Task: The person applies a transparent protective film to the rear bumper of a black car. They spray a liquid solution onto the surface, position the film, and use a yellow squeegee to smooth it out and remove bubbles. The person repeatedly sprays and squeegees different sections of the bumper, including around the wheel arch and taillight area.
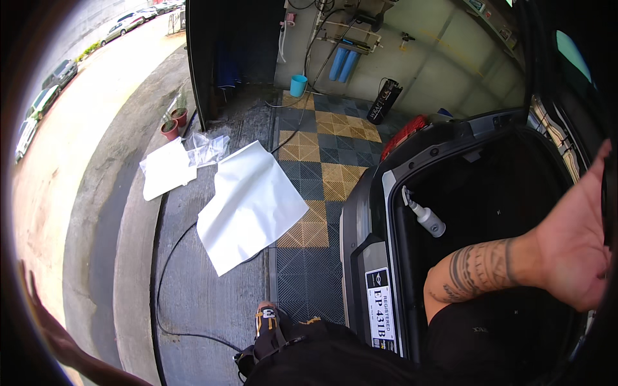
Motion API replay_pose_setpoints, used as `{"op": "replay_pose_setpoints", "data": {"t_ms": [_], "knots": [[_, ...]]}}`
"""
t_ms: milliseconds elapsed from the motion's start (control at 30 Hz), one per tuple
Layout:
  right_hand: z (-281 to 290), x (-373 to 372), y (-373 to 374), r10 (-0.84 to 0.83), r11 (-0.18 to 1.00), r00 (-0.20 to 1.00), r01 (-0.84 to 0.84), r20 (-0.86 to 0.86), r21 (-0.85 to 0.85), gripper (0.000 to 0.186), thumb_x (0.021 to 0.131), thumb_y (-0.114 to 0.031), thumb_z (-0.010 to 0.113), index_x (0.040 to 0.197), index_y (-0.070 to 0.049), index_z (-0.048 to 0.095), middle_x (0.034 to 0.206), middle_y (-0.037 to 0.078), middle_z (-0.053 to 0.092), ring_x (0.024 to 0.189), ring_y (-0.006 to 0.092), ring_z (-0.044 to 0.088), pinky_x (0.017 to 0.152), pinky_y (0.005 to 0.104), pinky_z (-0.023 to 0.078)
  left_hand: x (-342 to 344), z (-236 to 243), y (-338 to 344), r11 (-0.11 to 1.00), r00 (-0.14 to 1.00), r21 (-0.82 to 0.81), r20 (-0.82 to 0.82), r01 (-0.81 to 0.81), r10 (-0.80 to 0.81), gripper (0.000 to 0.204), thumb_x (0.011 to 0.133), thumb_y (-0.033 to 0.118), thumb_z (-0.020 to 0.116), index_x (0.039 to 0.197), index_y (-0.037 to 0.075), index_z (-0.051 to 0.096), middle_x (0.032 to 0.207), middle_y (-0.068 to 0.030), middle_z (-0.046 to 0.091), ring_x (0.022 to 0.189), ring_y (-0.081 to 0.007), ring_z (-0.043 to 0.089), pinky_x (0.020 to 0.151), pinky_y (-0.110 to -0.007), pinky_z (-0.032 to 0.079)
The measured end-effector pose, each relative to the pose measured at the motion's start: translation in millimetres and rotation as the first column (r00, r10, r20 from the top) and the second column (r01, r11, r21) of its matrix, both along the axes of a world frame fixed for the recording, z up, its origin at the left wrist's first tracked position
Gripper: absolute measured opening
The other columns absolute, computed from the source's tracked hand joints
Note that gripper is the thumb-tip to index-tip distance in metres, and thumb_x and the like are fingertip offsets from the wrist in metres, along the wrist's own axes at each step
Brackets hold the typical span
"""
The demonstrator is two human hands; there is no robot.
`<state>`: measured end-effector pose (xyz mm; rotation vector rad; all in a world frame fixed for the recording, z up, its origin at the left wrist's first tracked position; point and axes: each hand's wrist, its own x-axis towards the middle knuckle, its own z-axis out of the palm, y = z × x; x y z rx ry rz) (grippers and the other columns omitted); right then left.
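My left hand (pixel 51 331) is stretched far out at the left rim, fingers apart, holding nothing I can see. My right hand (pixel 576 254) reaches out at the right rim, palm showing and thumb extended, beside the dark edge of the car's opening. Its other fingers are partly cut off by the rim. Below my tattooed right forearm lies the open car boot (pixel 489 186), lined in black. A white spray bottle (pixel 427 219) rests inside it, tilted, near the boot's left edge. Neither hand touches the bottle.
A large white sheet (pixel 251 202) lies on the concrete, with a smaller white sheet (pixel 168 168) and clear plastic film (pixel 209 149) beyond. A black hose (pixel 164 276) curves across the ground. Farther off are potted plants (pixel 170 130), a blue bucket (pixel 298 85) and a black cylinder (pixel 384 101).
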<state>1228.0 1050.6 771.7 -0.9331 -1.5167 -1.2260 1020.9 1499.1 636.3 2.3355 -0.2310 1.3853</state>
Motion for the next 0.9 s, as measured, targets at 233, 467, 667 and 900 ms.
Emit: {"op": "replay_pose_setpoints", "data": {"t_ms": [233,467,667,900], "knots": [[-362,245,-34,-0.621,0.783,-0.061,-0.091,-0.781,-0.615,0.015,0.084,-0.003,0.063,0.098,0.003,0.066,0.088,0.007,0.066,0.079,0.0135,0.066,0.069,0.0246,0.052,103,-366,13,0.754,-0.554,-0.182,-0.575,-0.632,-0.603,0.054,0.084,0.034,0.067,0.130,0.011,0.050,0.105,-0.0084,0.067,0.077,-0.0214,0.065,0.051,-0.035,0.047],[-448,399,-70,-0.901,0.433,-0.164,-0.274,-0.402,-0.859,0.029,0.082,-0.004,0.051,0.108,-0.001,0.064,0.078,0.014,0.069,0.077,0.0233,0.069,0.073,0.0310,0.052,457,-407,77,0.990,-0.284,-0.025,-0.957,-0.139,-0.064,0.049,0.088,0.032,0.064,0.125,0.002,0.052,0.104,-0.0143,0.065,0.092,-0.0224,0.061,0.078,-0.035,0.050],[-476,621,-81,-0.676,0.694,-0.407,-0.075,-0.614,-0.716,0.032,0.086,-0.009,0.057,0.116,-0.002,0.059,0.081,0.013,0.069,0.072,0.0197,0.068,0.067,0.0310,0.052,861,-350,87,0.957,0.368,-0.278,-0.901,-0.082,-0.230,0.044,0.079,0.002,0.064,0.122,-0.003,0.053,0.092,-0.0160,0.065,0.078,-0.0204,0.062,0.067,-0.032,0.048],[-532,883,-129,-0.926,0.338,-0.248,-0.215,-0.283,-0.916,0.044,0.086,-0.021,0.058,0.128,-0.007,0.052,0.079,0.014,0.067,0.067,0.0216,0.064,0.065,0.0347,0.051,1110,-391,2,0.904,0.105,-0.422,-0.905,-0.077,-0.413,0.035,0.085,0.002,0.052,0.121,0.000,0.053,0.093,-0.0083,0.062,0.071,-0.0133,0.055,0.061,-0.027,0.045]]}}
